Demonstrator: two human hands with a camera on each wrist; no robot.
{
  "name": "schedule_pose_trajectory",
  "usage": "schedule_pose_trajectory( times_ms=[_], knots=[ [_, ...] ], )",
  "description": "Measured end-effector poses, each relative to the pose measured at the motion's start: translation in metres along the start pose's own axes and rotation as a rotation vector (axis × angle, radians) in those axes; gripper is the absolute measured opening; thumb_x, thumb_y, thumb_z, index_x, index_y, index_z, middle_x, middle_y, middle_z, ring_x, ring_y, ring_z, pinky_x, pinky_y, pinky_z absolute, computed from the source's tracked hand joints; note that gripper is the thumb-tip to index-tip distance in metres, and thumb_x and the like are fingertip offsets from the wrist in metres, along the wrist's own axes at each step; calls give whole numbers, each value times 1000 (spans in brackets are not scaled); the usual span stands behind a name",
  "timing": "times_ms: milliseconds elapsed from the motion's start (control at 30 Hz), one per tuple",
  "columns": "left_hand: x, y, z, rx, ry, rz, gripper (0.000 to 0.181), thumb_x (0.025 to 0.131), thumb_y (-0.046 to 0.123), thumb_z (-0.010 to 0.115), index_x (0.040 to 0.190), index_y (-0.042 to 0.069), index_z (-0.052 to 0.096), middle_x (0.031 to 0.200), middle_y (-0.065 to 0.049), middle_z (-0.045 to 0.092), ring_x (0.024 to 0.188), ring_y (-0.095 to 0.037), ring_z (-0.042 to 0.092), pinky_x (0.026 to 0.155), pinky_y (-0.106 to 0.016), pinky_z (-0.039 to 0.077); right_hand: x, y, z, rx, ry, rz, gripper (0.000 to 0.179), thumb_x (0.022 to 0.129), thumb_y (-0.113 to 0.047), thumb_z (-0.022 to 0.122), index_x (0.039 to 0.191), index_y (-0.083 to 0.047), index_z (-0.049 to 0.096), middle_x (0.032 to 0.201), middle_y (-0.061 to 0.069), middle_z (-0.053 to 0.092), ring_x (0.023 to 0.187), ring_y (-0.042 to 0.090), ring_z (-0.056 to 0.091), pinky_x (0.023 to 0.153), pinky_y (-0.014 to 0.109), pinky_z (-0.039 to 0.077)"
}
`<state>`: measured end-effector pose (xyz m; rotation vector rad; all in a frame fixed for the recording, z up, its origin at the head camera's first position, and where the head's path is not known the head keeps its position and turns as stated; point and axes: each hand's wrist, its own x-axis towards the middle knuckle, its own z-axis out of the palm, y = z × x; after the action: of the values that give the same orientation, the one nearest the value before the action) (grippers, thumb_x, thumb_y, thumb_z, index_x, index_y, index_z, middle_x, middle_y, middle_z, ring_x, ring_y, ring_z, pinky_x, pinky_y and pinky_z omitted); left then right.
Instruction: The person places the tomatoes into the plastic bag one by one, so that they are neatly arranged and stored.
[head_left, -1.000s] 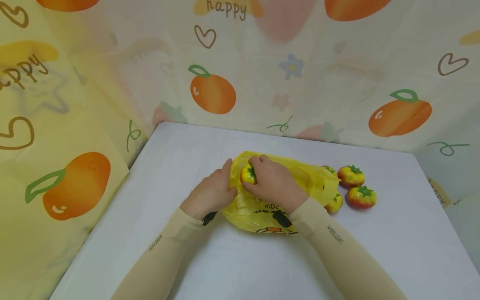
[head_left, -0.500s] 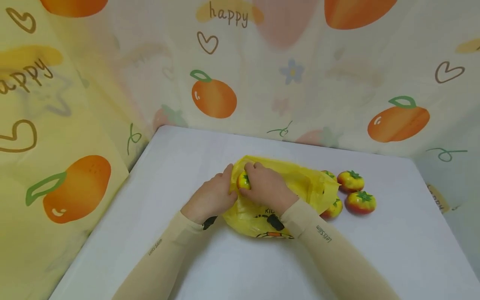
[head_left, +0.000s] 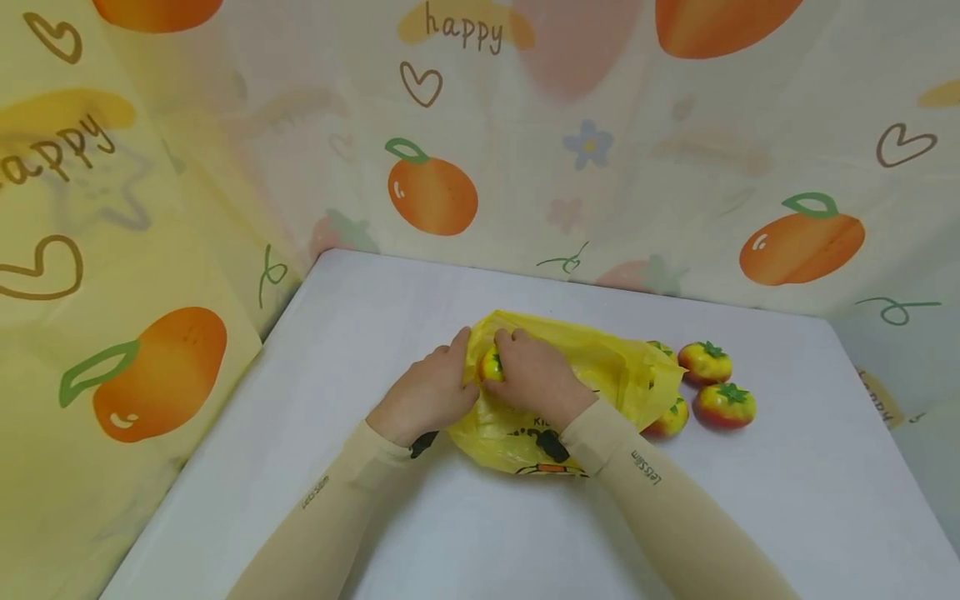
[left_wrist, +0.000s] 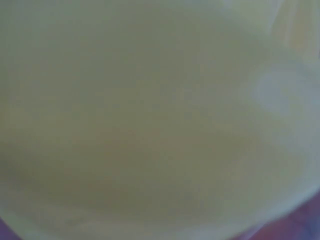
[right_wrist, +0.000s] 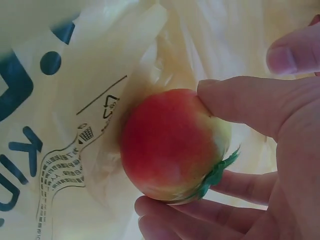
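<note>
In the head view my right hand [head_left: 536, 371] holds a red-and-yellow tomato [head_left: 491, 365] against the film of a crumpled yellow plastic bag [head_left: 487, 446]. Seen from the right wrist, the thumb [right_wrist: 240, 102] presses the top of this tomato [right_wrist: 165, 145], and fingers curl under it beside the green leafy top. My left hand [head_left: 431, 392] grips the bag's left edge; its fingertips are partly hidden. Blurred pale yellow film [left_wrist: 150, 110] fills most of the left wrist view. Behind the tomato, the bag [right_wrist: 60, 195] shows dark print.
To the right of the bag lie two more tomatoes [head_left: 705, 361], [head_left: 725, 406]. Another tomato [head_left: 667, 419] is partly covered by the bag's right end, as is one behind it. Everything rests on a white table [head_left: 480, 542], with a printed cloth [head_left: 517, 208] hanging behind.
My right hand has shifted slightly left and nearer with the tomato, and it covers more of it. My left hand stays at the bag's edge.
</note>
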<state>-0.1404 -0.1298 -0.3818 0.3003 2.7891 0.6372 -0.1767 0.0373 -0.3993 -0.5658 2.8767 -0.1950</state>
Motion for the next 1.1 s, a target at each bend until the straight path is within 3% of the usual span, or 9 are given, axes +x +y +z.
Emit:
schedule_pose_trajectory(
  times_ms=[367,700,867,1100],
  knots=[
    [1,1,-1,0,1,9,77,95,23,55,160,2,19,135,-22,58,104,-31,65,89,-48,55,2,1,4,1,11,1,56,91,-47,66,127,-8,50,96,5,53,78,20,56,69,29,50],
    [2,1,2,-5,-2,4,76,96,20,55,160,2,18,132,-23,60,102,-31,66,88,-47,55,0,4,3,5,22,-11,59,91,-48,65,131,-7,51,98,6,55,77,21,56,69,31,51],
    [3,3,3,4,-6,4,76,95,20,55,160,2,19,130,-22,60,94,-29,65,83,-45,55,-5,4,-1,-37,31,-14,69,91,-52,65,141,-7,48,110,10,60,80,20,57,74,33,56],
    [3,1,3,-2,-24,-23,77,96,23,55,161,5,17,136,-22,57,100,-30,64,85,-45,54,-25,2,-21,-21,69,-6,74,92,-54,64,147,-8,45,124,12,60,86,21,59,83,38,58]
  ],
)
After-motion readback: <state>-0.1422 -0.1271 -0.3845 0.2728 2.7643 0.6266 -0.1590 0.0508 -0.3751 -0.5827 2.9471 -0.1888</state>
